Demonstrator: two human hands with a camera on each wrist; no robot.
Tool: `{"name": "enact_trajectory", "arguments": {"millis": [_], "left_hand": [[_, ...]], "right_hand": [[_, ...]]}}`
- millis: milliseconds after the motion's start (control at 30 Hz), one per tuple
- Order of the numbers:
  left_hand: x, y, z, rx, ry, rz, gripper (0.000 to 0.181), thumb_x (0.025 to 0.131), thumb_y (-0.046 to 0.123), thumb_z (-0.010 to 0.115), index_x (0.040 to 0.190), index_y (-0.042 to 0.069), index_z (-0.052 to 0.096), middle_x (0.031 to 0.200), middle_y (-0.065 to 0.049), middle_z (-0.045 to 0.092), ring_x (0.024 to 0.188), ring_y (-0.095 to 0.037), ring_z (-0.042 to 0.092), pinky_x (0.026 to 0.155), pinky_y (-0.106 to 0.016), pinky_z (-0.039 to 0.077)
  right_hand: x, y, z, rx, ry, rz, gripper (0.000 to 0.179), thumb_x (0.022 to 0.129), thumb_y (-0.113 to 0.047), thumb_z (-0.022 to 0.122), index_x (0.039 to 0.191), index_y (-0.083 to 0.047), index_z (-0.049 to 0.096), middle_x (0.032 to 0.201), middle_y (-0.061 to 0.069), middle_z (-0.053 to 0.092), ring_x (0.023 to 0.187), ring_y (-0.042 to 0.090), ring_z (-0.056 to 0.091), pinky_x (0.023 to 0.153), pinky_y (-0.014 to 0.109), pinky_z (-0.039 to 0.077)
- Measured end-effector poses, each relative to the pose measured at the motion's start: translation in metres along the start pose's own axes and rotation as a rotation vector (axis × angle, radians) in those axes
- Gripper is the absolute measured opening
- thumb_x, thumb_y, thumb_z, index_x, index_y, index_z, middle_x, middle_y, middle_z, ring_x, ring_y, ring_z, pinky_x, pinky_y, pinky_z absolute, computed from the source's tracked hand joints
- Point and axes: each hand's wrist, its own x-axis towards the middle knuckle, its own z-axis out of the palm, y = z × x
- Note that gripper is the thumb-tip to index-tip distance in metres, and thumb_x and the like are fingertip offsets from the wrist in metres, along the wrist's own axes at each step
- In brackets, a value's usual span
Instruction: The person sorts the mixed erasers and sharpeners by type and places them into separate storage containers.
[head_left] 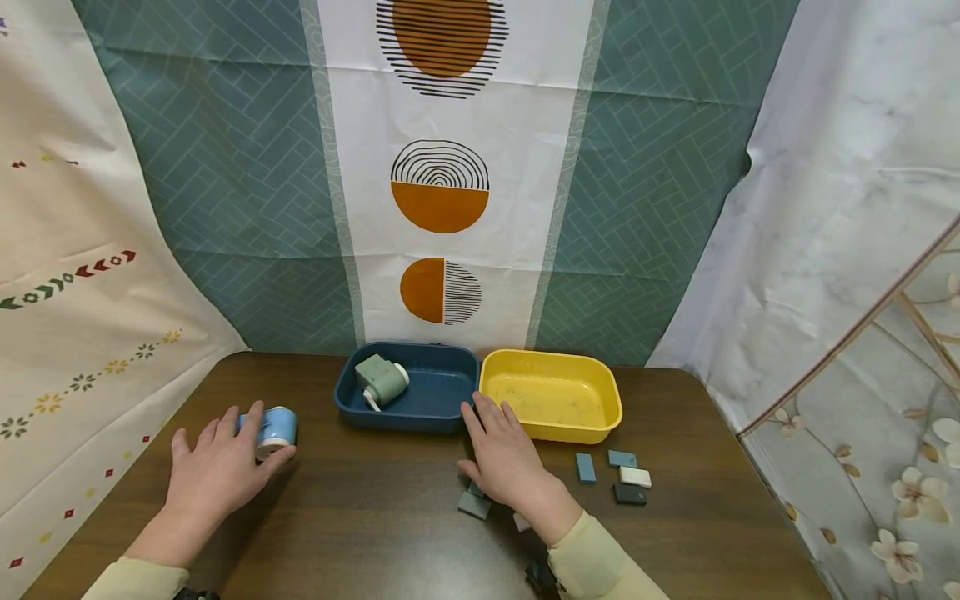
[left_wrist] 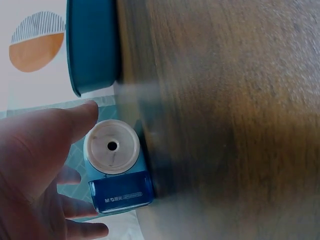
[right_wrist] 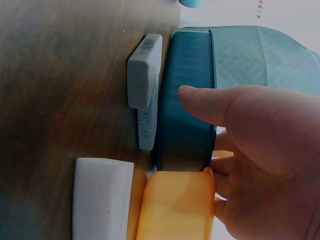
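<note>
My left hand (head_left: 217,471) reaches around a blue pencil sharpener (head_left: 277,429) on the left of the table, fingers and thumb spread. In the left wrist view, the sharpener's round white pencil-hole face (left_wrist: 112,147) points toward the camera, with the thumb beside it. My right hand (head_left: 506,454) hovers with straight fingers over the middle, fingertips near where the blue bin (head_left: 408,423) and yellow bin (head_left: 566,433) meet. Beneath it are several erasers, among them a grey one (head_left: 474,505), partly hidden by the hand. A green pencil sharpener (head_left: 382,379) lies inside the blue bin.
To the right lie more erasers: two blue ones (head_left: 586,468), a white one (head_left: 635,477) and a black one (head_left: 630,495). A patterned cloth (head_left: 442,300) hangs behind the table, with light curtains at both sides. A dark object (head_left: 542,577) lies by the right sleeve.
</note>
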Motion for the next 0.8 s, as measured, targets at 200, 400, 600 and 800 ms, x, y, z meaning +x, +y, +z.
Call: {"name": "enact_trajectory", "arguments": {"millis": [200, 400, 600, 800], "left_hand": [[0.0004, -0.0009, 0.0017, -0.007, 0.007, -0.004, 0.097, 0.095, 0.061, 0.081, 0.156, -0.007, 0.048, 0.144, -0.045, 0.049, 0.128, -0.067, 0.050, 0.105, -0.092, 0.017], [0.0025, -0.0003, 0.0022, 0.004, -0.004, -0.005, 0.096, 0.095, 0.060, 0.081, 0.156, -0.008, 0.048, 0.143, -0.046, 0.051, 0.126, -0.067, 0.051, 0.104, -0.091, 0.018], [0.0040, 0.0017, 0.0039, 0.002, -0.010, -0.002, 0.096, 0.096, 0.059, 0.080, 0.156, -0.009, 0.048, 0.142, -0.046, 0.051, 0.125, -0.068, 0.051, 0.104, -0.091, 0.019], [0.0061, 0.0031, 0.0044, 0.002, -0.005, -0.002, 0.096, 0.095, 0.059, 0.081, 0.156, -0.008, 0.048, 0.142, -0.046, 0.050, 0.126, -0.068, 0.050, 0.105, -0.092, 0.018]], "right_hand": [[-0.0003, 0.0001, -0.0004, -0.009, 0.003, 0.000, 0.089, 0.106, -0.048, 0.075, 0.173, -0.006, 0.035, 0.179, 0.020, 0.029, 0.166, 0.034, 0.028, 0.135, 0.054, 0.020], [-0.0003, 0.0003, 0.0009, -0.002, -0.006, 0.005, 0.088, 0.106, -0.047, 0.076, 0.172, -0.005, 0.035, 0.179, 0.020, 0.029, 0.165, 0.034, 0.028, 0.135, 0.053, 0.021], [0.0005, 0.0012, 0.0019, -0.008, -0.007, 0.003, 0.088, 0.106, -0.046, 0.075, 0.173, -0.006, 0.035, 0.179, 0.019, 0.028, 0.166, 0.033, 0.027, 0.135, 0.052, 0.020], [0.0008, 0.0029, 0.0036, -0.012, -0.001, 0.002, 0.088, 0.106, -0.047, 0.075, 0.173, -0.006, 0.034, 0.180, 0.018, 0.027, 0.166, 0.033, 0.026, 0.135, 0.052, 0.018]]}}
